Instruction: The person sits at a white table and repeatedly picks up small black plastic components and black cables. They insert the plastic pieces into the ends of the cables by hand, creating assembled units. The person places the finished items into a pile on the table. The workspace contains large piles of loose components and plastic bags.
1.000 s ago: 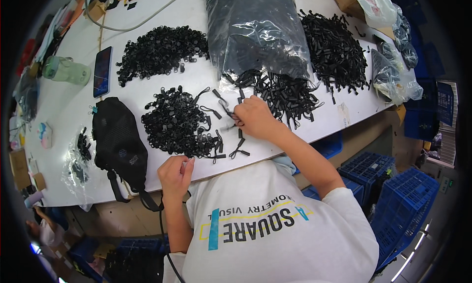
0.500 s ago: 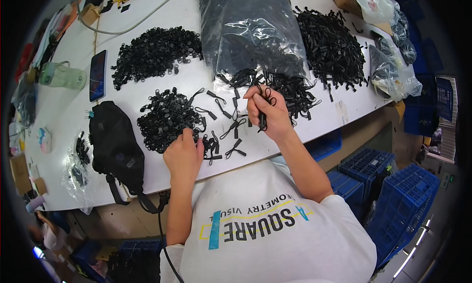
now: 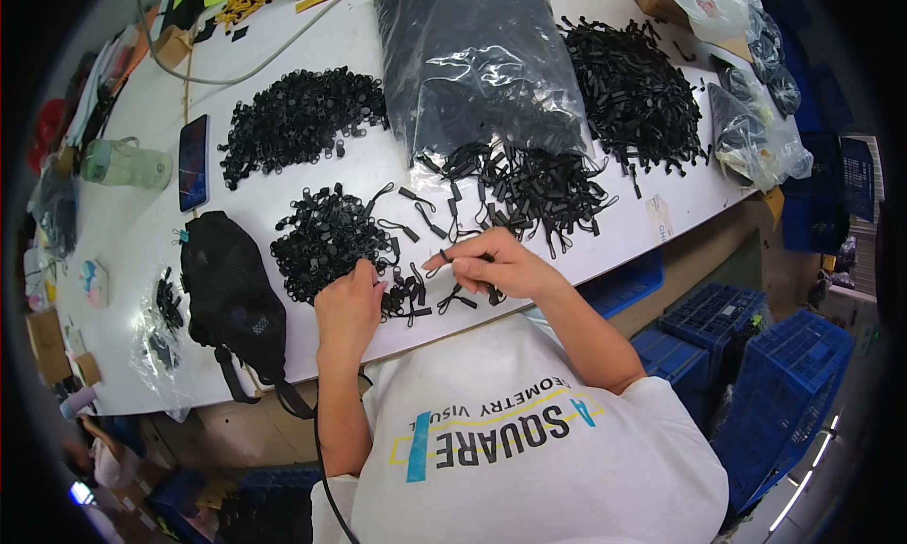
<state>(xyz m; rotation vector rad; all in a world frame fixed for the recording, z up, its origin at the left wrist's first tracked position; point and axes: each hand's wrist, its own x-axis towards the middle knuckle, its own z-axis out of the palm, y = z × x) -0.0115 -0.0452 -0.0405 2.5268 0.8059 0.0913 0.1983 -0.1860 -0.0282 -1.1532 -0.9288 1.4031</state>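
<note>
My left hand [image 3: 350, 303] is closed at the near edge of a pile of small black plastic parts [image 3: 326, 232]. Its fingertips are pinched together, and what they hold, if anything, is hidden. My right hand [image 3: 505, 265] is closed around black cord zipper pulls; a thin loop [image 3: 437, 259] sticks out by its index fingertip, pointing toward my left hand. Loose cord pulls [image 3: 416, 199] lie scattered between the hands and beyond them. Farther off, a dense heap of these pulls [image 3: 543, 190] spills from the mouth of a clear plastic bag [image 3: 482, 62].
Another heap of small black parts [image 3: 302, 119] lies at the far left, and more black pulls [image 3: 638, 95] at the far right. A phone [image 3: 194, 163], a green bottle [image 3: 128, 162] and a black pouch [image 3: 234, 289] stand left. Blue crates [image 3: 779, 402] are below right.
My right hand has come down and left from the heap by the bag, with its pulls, nearer to my left hand. My left hand stays at the pile's edge.
</note>
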